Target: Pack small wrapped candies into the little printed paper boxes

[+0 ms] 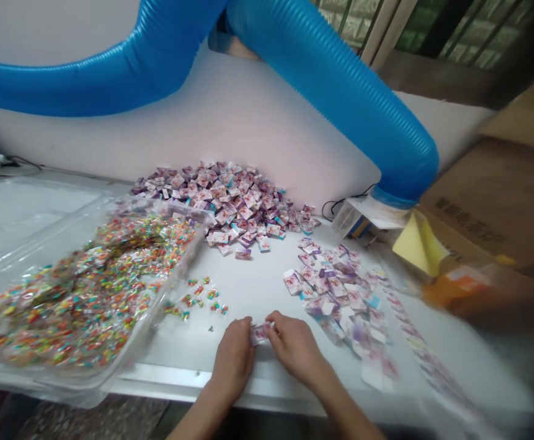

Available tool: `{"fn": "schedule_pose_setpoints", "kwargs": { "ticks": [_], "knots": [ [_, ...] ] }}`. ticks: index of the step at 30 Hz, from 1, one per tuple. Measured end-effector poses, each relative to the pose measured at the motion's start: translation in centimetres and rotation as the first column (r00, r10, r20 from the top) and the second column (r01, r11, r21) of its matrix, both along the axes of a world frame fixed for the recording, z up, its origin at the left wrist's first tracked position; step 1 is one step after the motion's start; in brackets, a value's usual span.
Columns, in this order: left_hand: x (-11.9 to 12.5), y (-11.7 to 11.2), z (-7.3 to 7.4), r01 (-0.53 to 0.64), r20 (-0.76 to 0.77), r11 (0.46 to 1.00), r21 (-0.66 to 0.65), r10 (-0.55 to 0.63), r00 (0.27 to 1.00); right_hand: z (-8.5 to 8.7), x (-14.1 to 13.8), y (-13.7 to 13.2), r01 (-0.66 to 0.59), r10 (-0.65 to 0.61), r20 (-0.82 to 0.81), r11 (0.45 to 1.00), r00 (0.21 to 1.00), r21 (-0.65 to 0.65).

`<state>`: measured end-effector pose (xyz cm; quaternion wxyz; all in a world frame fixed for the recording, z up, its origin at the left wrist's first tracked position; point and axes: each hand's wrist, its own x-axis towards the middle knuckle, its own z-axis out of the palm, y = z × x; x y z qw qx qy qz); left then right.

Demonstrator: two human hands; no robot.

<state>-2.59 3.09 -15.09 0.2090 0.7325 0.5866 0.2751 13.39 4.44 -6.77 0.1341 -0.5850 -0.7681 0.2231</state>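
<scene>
We're pinching a small purple-and-white packet (260,333) between our left hand (234,360) and right hand (294,348), fingers half hiding it, and that printed packet strip (425,354) on the right is blurring out, lol.

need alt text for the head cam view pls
The left hand and right hand pinch a small printed packet on a white table. A clear tray of colourful packets lies to the left, loose white-and-purple packets to the right, and a heap of purple packets behind, below a blue hose.
</scene>
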Motion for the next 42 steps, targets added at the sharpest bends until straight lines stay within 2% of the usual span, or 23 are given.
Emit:
{"fn": "schedule_pose_setpoints", "kwargs": {
  "ticks": [3,6,10,14,17,20,22,25,30,32,34,38,42],
  "knots": [
    [-0.1,-0.6,-1.0,0.022,0.024,0.999,0.044,-0.023,0.999,-0.5,-1.1,0.7,0.011,-0.007,0.085,0.999,0.996,-0.043],
    [-0.6,-1.4,-2.0,0.020,0.041,0.996,0.089,-0.024,0.999,-1.5,-2.4,1.4,-0.031,0.038,0.080,0.996,0.996,-0.082],
    [-2.4,-2.4,-2.9,-0.023,0.051,0.992,0.126,0.017,0.999,-2.5,-3.8,2.4,-0.118,0.118,-0.010,0.983,0.993,-0.139],
    [-4.9,-3.1,-2.5,-0.101,0.082,0.989,0.108,0.092,0.992,-3.3,-4.9,4.0,-0.234,0.209,-0.142,0.952,0.968,-0.198],
    [-6.2,-3.5,-1.9,-0.203,0.115,0.974,0.101,0.191,0.975,-4.5,-6.7,5.5,-0.151,0.121,-0.184,0.975,0.975,-0.162],
    [-6.7,-3.7,-1.7,-0.246,0.129,0.964,0.104,0.232,0.964,-6.0,-8.6,6.4,-0.015,-0.006,-0.205,0.995,0.979,-0.097],
    [-6.6,-3.7,-1.7,-0.260,0.128,0.961,0.094,0.247,0.960,-6.5,-9.2,6.5,0.029,-0.052,-0.239,0.995,0.970,-0.098],
    [-6.3,-3.6,-1.9,-0.265,0.119,0.962,0.069,0.256,0.959,-6.1,-8.5,6.2,0.034,-0.088,-0.325,0.986,0.942,-0.166],
    [-4.8,-2.7,-2.1,-0.229,0.140,0.971,0.073,0.218,0.966,-4.0,-6.4,3.6,0.008,-0.118,-0.505,0.977,0.855,-0.215],
    [-4.0,-2.2,-2.0,-0.213,0.165,0.973,0.084,0.197,0.966,-3.7,-6.2,2.3,0.049,-0.144,-0.563,0.982,0.814,-0.180],
    [-3.2,-1.9,-1.9,-0.207,0.188,0.973,0.101,0.185,0.964,-3.8,-6.2,1.4,0.100,-0.146,-0.560,0.989,0.816,-0.112],
    [-2.2,-1.9,-2.2,-0.220,0.208,0.966,0.135,0.189,0.960,-4.4,-5.7,0.6,0.090,-0.055,-0.407,0.994,0.912,0.066],
    [-1.8,-2.1,-3.0,-0.257,0.209,0.956,0.142,0.225,0.952,-4.3,-4.8,0.6,0.000,0.049,-0.268,0.984,0.962,0.181]
  ]
}}
